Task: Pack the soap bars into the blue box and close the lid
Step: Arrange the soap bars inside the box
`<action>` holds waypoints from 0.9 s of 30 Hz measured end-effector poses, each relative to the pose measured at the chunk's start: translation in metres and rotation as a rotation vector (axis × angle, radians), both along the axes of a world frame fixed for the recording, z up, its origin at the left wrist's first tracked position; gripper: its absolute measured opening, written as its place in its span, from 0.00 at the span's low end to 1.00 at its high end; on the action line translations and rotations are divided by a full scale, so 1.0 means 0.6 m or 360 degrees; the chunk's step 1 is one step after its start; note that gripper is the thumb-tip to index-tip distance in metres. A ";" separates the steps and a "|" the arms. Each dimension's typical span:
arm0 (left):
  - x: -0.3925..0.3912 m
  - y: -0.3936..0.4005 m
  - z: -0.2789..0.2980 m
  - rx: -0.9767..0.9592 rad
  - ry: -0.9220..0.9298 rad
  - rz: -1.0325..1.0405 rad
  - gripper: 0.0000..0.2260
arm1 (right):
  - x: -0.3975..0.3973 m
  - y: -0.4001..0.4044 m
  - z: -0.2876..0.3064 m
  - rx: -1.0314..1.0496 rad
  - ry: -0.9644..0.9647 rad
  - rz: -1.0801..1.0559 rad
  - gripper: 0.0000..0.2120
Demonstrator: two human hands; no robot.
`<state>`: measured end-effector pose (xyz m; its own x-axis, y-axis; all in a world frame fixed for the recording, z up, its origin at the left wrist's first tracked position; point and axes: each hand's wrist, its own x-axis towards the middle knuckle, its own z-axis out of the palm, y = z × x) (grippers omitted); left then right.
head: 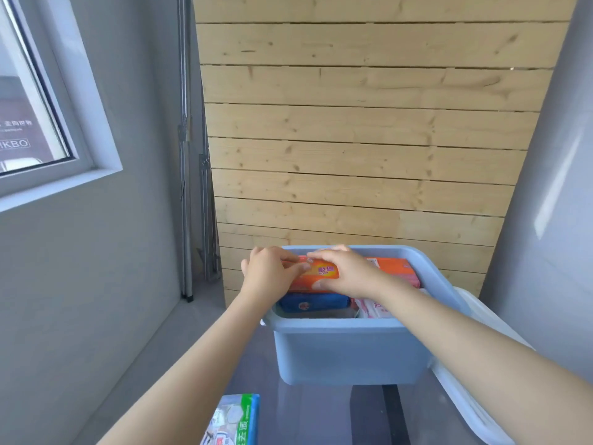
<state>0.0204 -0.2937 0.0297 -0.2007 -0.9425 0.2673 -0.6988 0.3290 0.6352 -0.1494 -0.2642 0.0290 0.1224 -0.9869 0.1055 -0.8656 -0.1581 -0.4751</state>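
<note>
The blue box (349,351) stands open on a glass table, against a wooden plank wall. Inside it, both hands hold an orange soap bar pack (321,274) near the top left of the box. My left hand (269,273) grips its left end, and my right hand (345,273) lies over its right part with the thumb under the near edge. Another orange pack (393,266) lies at the box's far right. Below sit a dark blue pack (313,303) and a pink-and-white pack (373,308). A white lid (471,390) leans at the box's right side.
A green, white and blue soap package (236,422) lies on the glass table (321,415) at the near left. A window is in the grey wall at left. Metal poles (186,155) stand in the corner beside the wooden wall.
</note>
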 end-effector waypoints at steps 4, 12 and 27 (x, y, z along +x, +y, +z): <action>-0.006 -0.005 0.001 -0.0009 -0.0183 -0.0037 0.11 | -0.007 0.010 0.002 -0.0350 0.0263 -0.0151 0.23; -0.001 0.015 0.011 0.0056 -0.0130 -0.0053 0.13 | -0.010 0.039 0.005 -0.0249 0.0147 -0.0152 0.21; 0.122 0.286 -0.016 0.0193 0.0466 -0.0342 0.05 | 0.099 0.325 -0.049 -0.0494 -0.0278 -0.0032 0.14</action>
<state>0.0935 -0.1222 0.0202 -0.3291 -0.9154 0.2317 -0.4053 0.3586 0.8409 -0.0898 -0.0695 -0.0004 0.0568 -0.9064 0.4185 -0.7798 -0.3021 -0.5484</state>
